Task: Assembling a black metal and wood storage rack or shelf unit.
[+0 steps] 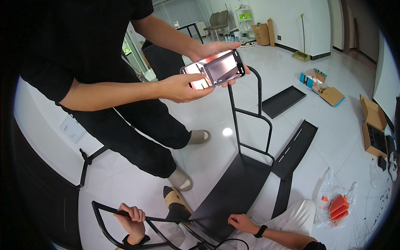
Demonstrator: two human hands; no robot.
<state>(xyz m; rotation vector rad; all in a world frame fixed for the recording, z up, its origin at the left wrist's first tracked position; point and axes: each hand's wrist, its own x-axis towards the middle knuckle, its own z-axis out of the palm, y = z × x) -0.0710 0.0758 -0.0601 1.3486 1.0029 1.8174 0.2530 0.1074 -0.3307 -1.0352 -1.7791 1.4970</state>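
My left hand (132,217) is wrapped round a bar of a black metal tube frame (109,211) at the lower left. Close to the near end of a long black panel (233,183) is my right hand (241,221), its fingers curled in; whatever they may hold is hidden. The panel runs away from me to a second black tube frame (254,112), which stands upright at its far end. Opposite me, a person in black holds a phone (214,70) level in both hands, with a picture lit on its screen.
A slotted black panel (296,146) and a black tray-like panel (284,101) lie on the tiles. To the right are sliced red fruit (338,207) on a plastic bag, an opened cardboard box (373,135) and a torn blue box (313,81). The person's slippered feet are near the panel's left side.
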